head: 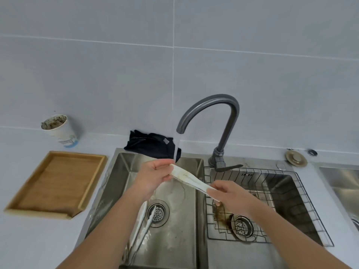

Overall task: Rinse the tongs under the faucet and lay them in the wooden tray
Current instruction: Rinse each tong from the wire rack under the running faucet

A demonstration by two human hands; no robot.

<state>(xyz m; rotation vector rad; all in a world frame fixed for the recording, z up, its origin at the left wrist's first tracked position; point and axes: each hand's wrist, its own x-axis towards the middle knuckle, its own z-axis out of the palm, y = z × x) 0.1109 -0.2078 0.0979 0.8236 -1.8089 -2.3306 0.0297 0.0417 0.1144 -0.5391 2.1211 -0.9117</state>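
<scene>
A pair of white tongs (pixel 189 178) is held over the left sink basin (pixel 174 220), its upper end right under the water stream from the grey faucet (pixel 213 101). My left hand (pixel 153 177) pinches that upper end; my right hand (pixel 231 195) grips the lower end. A second pair of tongs (pixel 143 224) lies in the left basin beside the drain, partly hidden by my left forearm. The wooden tray (pixel 56 183) sits on the counter left of the sink, with nothing in it.
A wire rack (pixel 281 191) lies in the right basin, with brown residue near its drain. A dark cloth (pixel 151 143) sits behind the sink. A dirty paper cup (pixel 60 130) stands behind the tray. A drain stopper (pixel 296 158) rests at right.
</scene>
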